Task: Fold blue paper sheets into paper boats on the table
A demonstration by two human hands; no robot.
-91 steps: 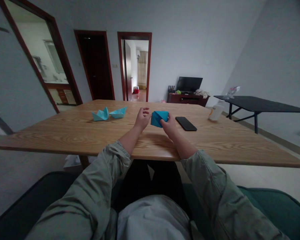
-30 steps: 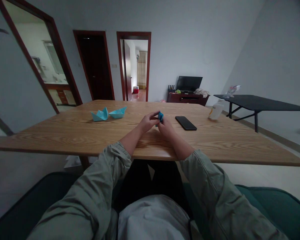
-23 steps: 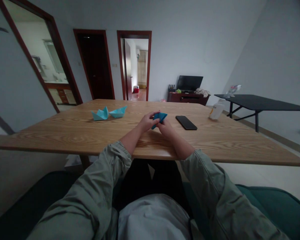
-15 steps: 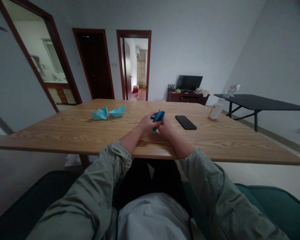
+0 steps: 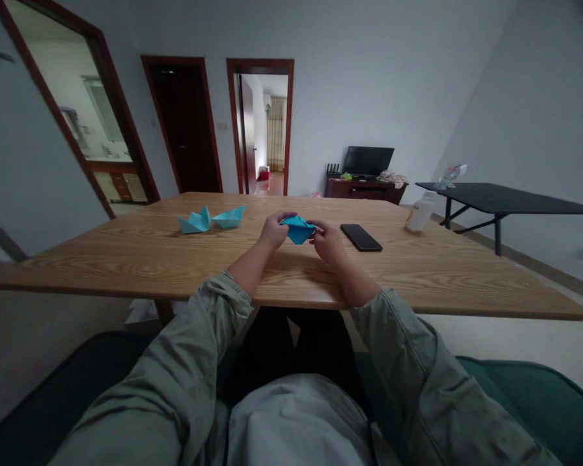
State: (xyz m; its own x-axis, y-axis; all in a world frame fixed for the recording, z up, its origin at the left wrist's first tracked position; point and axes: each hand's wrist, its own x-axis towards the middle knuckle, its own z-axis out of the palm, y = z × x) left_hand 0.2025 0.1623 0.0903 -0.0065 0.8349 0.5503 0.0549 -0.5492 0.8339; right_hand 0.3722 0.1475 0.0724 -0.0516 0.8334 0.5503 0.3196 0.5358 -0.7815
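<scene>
A blue folded paper boat is held between my two hands, a little above the wooden table. My left hand pinches its left tip, fingers behind it. At the other end my right hand grips the right tip between thumb and fingers. The paper's wide side faces me, with a raised fold along the top. Two lighter blue paper boats, one on the left and one on the right, stand side by side on the table, left of my hands.
A black phone lies on the table just right of my right hand. Farther right stands a white translucent bottle. Beyond the table are a black folding table and a television on a low cabinet.
My hands have moved apart, the left one leftward and the right one slightly right. The blue paper has turned from narrow and upright to wide and level, held by its ends.
</scene>
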